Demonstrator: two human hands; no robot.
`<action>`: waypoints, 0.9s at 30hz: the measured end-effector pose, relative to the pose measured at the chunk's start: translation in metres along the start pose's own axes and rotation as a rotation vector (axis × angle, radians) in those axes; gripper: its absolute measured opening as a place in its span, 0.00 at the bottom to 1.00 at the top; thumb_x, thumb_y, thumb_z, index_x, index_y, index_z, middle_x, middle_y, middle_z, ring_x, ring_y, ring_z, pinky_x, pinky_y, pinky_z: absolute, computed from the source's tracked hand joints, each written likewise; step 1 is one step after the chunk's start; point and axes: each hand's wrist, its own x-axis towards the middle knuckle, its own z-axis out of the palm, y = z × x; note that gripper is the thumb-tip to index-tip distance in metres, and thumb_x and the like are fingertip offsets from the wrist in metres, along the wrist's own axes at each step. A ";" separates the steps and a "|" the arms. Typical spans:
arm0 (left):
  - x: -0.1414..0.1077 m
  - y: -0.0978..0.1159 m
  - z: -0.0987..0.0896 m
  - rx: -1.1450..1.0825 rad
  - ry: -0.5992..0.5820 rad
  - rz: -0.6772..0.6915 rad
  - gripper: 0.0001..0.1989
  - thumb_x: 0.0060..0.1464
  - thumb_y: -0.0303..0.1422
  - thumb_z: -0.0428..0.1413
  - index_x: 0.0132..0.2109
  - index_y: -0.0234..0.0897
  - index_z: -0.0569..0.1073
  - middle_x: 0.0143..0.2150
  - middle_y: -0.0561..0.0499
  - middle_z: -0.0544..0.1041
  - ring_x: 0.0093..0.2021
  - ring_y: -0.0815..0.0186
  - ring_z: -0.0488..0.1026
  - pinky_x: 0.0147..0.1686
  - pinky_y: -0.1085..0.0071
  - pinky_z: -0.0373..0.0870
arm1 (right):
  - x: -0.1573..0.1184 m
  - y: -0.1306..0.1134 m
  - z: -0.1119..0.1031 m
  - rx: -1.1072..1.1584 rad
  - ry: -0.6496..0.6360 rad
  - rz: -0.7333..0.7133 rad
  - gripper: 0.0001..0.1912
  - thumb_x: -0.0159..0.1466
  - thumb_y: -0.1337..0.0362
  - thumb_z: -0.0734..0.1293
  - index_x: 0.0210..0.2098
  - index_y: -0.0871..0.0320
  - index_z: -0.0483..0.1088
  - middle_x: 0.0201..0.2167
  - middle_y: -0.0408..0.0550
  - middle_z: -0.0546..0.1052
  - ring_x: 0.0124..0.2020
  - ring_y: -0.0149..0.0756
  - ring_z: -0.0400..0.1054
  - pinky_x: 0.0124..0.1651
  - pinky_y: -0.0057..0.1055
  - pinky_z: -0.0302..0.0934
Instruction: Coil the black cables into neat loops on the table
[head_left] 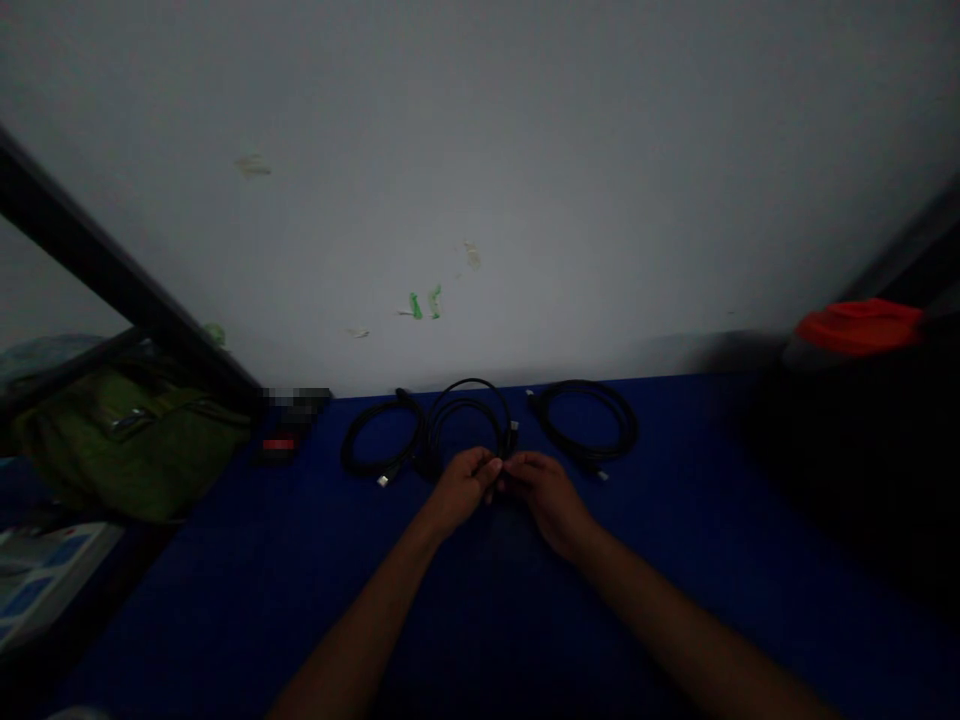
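Three coils of black cable lie in a row on the blue surface. Both of my hands are at the near edge of the middle cable (472, 402), whose metal-tipped plug points up beside my fingers. My left hand (466, 482) pinches this cable with thumb and forefinger. Close against it, my right hand (546, 490) has its fingertips closed on the same cable; the exact grip is dark. To the left rests another coiled cable (349, 445) with a silver plug facing me. A third coiled cable (634, 425) lies to the right, both its plugs showing.
A pale wall (600, 200) with tape scraps rises behind the blue surface (262, 580). At the left are a small dark box (304, 410), a green bag (142, 440) and a dark frame bar (135, 280). An orange lid (859, 327) and a dark bulk stand at the right.
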 end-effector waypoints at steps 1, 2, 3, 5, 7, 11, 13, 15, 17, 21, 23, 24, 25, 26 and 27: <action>0.000 0.000 -0.001 0.012 -0.002 0.013 0.16 0.51 0.44 0.50 0.28 0.34 0.64 0.20 0.56 0.65 0.20 0.73 0.59 0.23 0.75 0.55 | -0.001 -0.002 0.000 0.088 -0.044 0.068 0.07 0.49 0.63 0.67 0.20 0.60 0.67 0.21 0.43 0.68 0.26 0.31 0.64 0.36 0.32 0.59; 0.000 -0.001 -0.001 0.025 -0.004 0.026 0.16 0.52 0.44 0.49 0.28 0.34 0.64 0.19 0.56 0.64 0.20 0.72 0.59 0.24 0.75 0.55 | -0.001 -0.005 0.000 0.143 -0.076 0.115 0.07 0.48 0.64 0.68 0.20 0.60 0.67 0.21 0.43 0.69 0.26 0.31 0.64 0.37 0.32 0.60; 0.000 -0.001 -0.002 0.038 -0.007 0.037 0.16 0.52 0.44 0.49 0.28 0.34 0.65 0.18 0.57 0.63 0.20 0.72 0.59 0.24 0.75 0.55 | -0.001 -0.007 -0.001 0.166 -0.099 0.140 0.07 0.47 0.64 0.69 0.20 0.61 0.68 0.21 0.43 0.70 0.26 0.31 0.65 0.38 0.32 0.60; 0.000 -0.001 -0.003 0.049 -0.009 0.045 0.16 0.52 0.44 0.48 0.27 0.34 0.64 0.18 0.57 0.62 0.19 0.72 0.58 0.23 0.75 0.55 | 0.001 -0.010 -0.004 0.136 -0.134 0.156 0.07 0.47 0.64 0.70 0.20 0.62 0.69 0.22 0.45 0.71 0.28 0.31 0.66 0.39 0.31 0.60; 0.000 0.000 -0.003 0.032 -0.010 0.041 0.17 0.52 0.44 0.48 0.27 0.34 0.64 0.19 0.56 0.63 0.19 0.73 0.58 0.23 0.75 0.55 | 0.004 -0.012 -0.010 0.030 -0.173 0.126 0.08 0.49 0.62 0.69 0.22 0.62 0.68 0.23 0.45 0.72 0.28 0.31 0.67 0.39 0.32 0.60; 0.001 0.002 -0.002 0.000 -0.012 0.043 0.18 0.52 0.45 0.48 0.26 0.34 0.64 0.20 0.56 0.64 0.19 0.74 0.57 0.23 0.75 0.54 | 0.009 -0.018 -0.021 -0.416 -0.143 -0.210 0.07 0.55 0.61 0.65 0.27 0.59 0.66 0.25 0.43 0.70 0.27 0.31 0.65 0.34 0.31 0.60; 0.001 0.002 -0.002 -0.011 -0.010 0.036 0.17 0.52 0.45 0.48 0.26 0.35 0.64 0.20 0.56 0.64 0.18 0.74 0.57 0.23 0.75 0.54 | 0.007 -0.022 -0.026 -0.701 -0.085 -0.488 0.04 0.57 0.64 0.63 0.32 0.58 0.66 0.28 0.45 0.69 0.29 0.31 0.64 0.33 0.30 0.60; 0.001 0.002 -0.002 -0.021 -0.007 0.028 0.17 0.52 0.45 0.49 0.26 0.34 0.63 0.20 0.56 0.64 0.19 0.74 0.57 0.23 0.75 0.54 | 0.005 -0.026 -0.028 -0.918 -0.116 -0.697 0.05 0.60 0.67 0.61 0.36 0.58 0.66 0.31 0.47 0.69 0.30 0.32 0.63 0.34 0.30 0.60; 0.001 0.002 -0.002 -0.023 -0.006 0.028 0.17 0.52 0.44 0.49 0.26 0.34 0.64 0.20 0.56 0.63 0.19 0.74 0.57 0.23 0.75 0.54 | 0.003 -0.026 -0.029 -1.072 -0.180 -0.810 0.06 0.61 0.68 0.60 0.38 0.58 0.66 0.33 0.49 0.69 0.32 0.33 0.64 0.36 0.30 0.61; 0.001 0.000 -0.002 -0.045 -0.002 0.023 0.17 0.51 0.45 0.49 0.27 0.34 0.64 0.20 0.56 0.64 0.18 0.74 0.57 0.23 0.74 0.53 | 0.002 -0.021 -0.028 -1.265 -0.229 -0.878 0.07 0.63 0.68 0.59 0.38 0.58 0.67 0.34 0.51 0.69 0.34 0.34 0.66 0.36 0.30 0.63; 0.001 0.000 -0.001 -0.056 -0.005 0.018 0.17 0.51 0.45 0.49 0.27 0.34 0.64 0.21 0.56 0.64 0.18 0.74 0.56 0.22 0.74 0.53 | 0.003 -0.018 -0.028 -1.311 -0.225 -0.900 0.07 0.63 0.69 0.58 0.37 0.59 0.67 0.33 0.51 0.70 0.33 0.34 0.66 0.36 0.30 0.63; 0.002 0.000 -0.001 -0.058 -0.007 0.018 0.17 0.51 0.45 0.49 0.26 0.34 0.64 0.20 0.56 0.64 0.18 0.74 0.56 0.22 0.74 0.53 | 0.004 -0.016 -0.029 -1.323 -0.221 -0.916 0.08 0.63 0.69 0.58 0.37 0.59 0.68 0.33 0.51 0.70 0.33 0.34 0.66 0.36 0.30 0.63; 0.002 0.000 -0.001 -0.058 -0.010 0.017 0.18 0.51 0.46 0.49 0.26 0.34 0.64 0.20 0.56 0.64 0.18 0.74 0.56 0.22 0.74 0.53 | 0.005 -0.015 -0.029 -1.330 -0.218 -0.934 0.08 0.63 0.69 0.58 0.36 0.59 0.68 0.33 0.51 0.70 0.33 0.34 0.66 0.36 0.30 0.64; 0.001 0.000 -0.001 -0.057 -0.011 0.018 0.18 0.51 0.46 0.49 0.26 0.34 0.64 0.20 0.56 0.63 0.18 0.74 0.56 0.22 0.74 0.53 | 0.005 -0.015 -0.029 -1.334 -0.218 -0.951 0.08 0.63 0.69 0.57 0.36 0.59 0.68 0.32 0.51 0.70 0.33 0.34 0.66 0.36 0.29 0.64; 0.001 0.001 -0.001 -0.057 -0.010 0.018 0.18 0.51 0.46 0.49 0.26 0.34 0.64 0.20 0.56 0.63 0.18 0.74 0.56 0.22 0.74 0.53 | 0.005 -0.014 -0.029 -1.337 -0.216 -0.965 0.09 0.64 0.68 0.57 0.36 0.59 0.68 0.32 0.51 0.70 0.33 0.34 0.66 0.36 0.29 0.64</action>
